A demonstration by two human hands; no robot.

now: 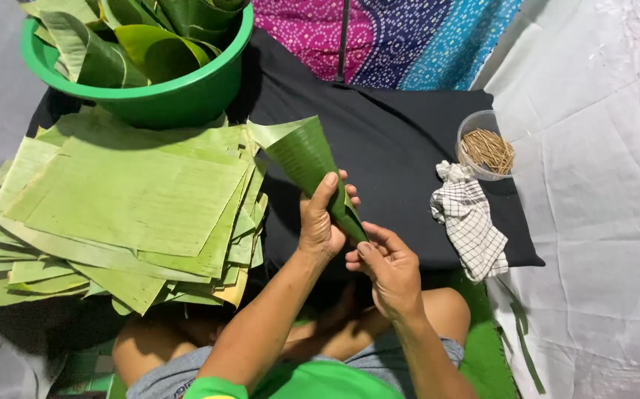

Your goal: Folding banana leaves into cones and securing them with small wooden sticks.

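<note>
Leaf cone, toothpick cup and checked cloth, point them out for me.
leaf cone [303, 157], head view, on its wide upper wall
toothpick cup [471, 125], head view, on its clear rim
checked cloth [473, 222], head view, on its middle

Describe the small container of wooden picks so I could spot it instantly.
Start at the black cushion and go to its right edge. There, just above the checked cloth, sits the clear round tub, the only transparent container, holding thin tan sticks.
</note>
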